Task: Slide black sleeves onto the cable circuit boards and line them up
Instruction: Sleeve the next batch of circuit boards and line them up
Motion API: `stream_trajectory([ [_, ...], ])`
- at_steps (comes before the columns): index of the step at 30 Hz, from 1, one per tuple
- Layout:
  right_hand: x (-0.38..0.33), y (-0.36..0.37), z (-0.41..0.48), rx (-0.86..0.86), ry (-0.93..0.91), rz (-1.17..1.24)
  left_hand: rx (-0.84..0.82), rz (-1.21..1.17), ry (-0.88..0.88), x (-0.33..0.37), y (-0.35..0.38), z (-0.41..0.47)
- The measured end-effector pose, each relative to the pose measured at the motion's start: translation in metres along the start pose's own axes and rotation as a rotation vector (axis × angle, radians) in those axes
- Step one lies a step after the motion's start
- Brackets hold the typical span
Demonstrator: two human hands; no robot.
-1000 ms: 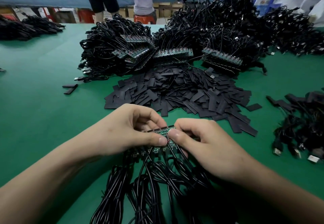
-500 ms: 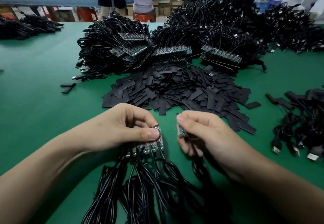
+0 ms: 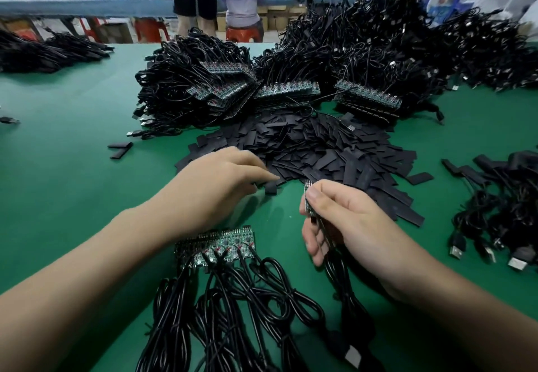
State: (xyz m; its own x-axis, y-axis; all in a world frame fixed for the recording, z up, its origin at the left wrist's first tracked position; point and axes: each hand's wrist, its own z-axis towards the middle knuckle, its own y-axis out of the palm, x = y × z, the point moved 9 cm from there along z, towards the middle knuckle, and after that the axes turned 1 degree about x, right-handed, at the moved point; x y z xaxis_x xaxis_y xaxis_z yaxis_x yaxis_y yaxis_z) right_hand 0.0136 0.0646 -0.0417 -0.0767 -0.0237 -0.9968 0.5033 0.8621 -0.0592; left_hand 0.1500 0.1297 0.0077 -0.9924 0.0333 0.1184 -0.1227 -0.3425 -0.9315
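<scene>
Head view: the left hand [image 3: 221, 185] reaches forward over the green table [image 3: 58, 182] to the near edge of the heap of black sleeves [image 3: 320, 150]. Its fingers are bent down and drawn close together, the tips right at one loose sleeve [image 3: 270, 189] lying just off the heap. The hand is motion-blurred, so I cannot tell whether it pinches that sleeve or only touches it.

The right hand [image 3: 343, 226] is closed on a single circuit board [image 3: 308, 197], held upright between thumb and forefinger with the other fingers curled below. The board's top end pokes out above the thumb, and its black cable [image 3: 340, 278] hangs down past the palm toward the viewer.

Between the two forearms, a strip of joined circuit boards [image 3: 217, 245] lies flat on the table, touched by neither hand, its coiled cables [image 3: 233, 299] trailing toward the near edge.

Beyond the sleeves sit stacked board strips [image 3: 286, 90] among big piles of cable. At right lies a bundle of cables with USB plugs [image 3: 500, 205] (some ends look sleeved).
</scene>
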Motion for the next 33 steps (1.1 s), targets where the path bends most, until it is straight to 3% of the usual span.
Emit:
stream_trajectory([
  [4, -0.004, 0.000, -0.001, -0.007, -0.046, -0.055, -0.126, 0.216, 0.096, 0.005, 0.013, 0.025],
  [11, -0.005, -0.009, -0.001, 0.061, -0.109, -0.186, -0.086, 0.142, 0.170, 0.003, 0.008, 0.041],
  [13, -0.006, -0.009, -0.002, 0.081, -0.117, -0.189, -0.088, 0.018, 0.123, 0.002, 0.008, 0.039],
  [18, -0.014, -0.019, -0.004, 0.205, -0.174, -0.322, -0.092, -0.666, -0.177, 0.000, 0.001, 0.020],
  [23, -0.016, -0.012, -0.005, 0.155, -0.187, -0.282, -0.032, -0.895, -0.224, 0.021, -0.001, -0.002],
  [26, -0.018, -0.009, -0.007, 0.119, -0.198, -0.242, 0.093, -0.800, -0.263, 0.023, -0.005, -0.014],
  [30, -0.018, -0.008, -0.007, 0.118, -0.198, -0.267, 0.278, -0.420, -0.114, 0.039, -0.026, -0.025],
  [33, -0.018, -0.004, -0.006, 0.095, -0.197, -0.268, 0.324, -0.372, -0.097, 0.040, -0.029, -0.027],
])
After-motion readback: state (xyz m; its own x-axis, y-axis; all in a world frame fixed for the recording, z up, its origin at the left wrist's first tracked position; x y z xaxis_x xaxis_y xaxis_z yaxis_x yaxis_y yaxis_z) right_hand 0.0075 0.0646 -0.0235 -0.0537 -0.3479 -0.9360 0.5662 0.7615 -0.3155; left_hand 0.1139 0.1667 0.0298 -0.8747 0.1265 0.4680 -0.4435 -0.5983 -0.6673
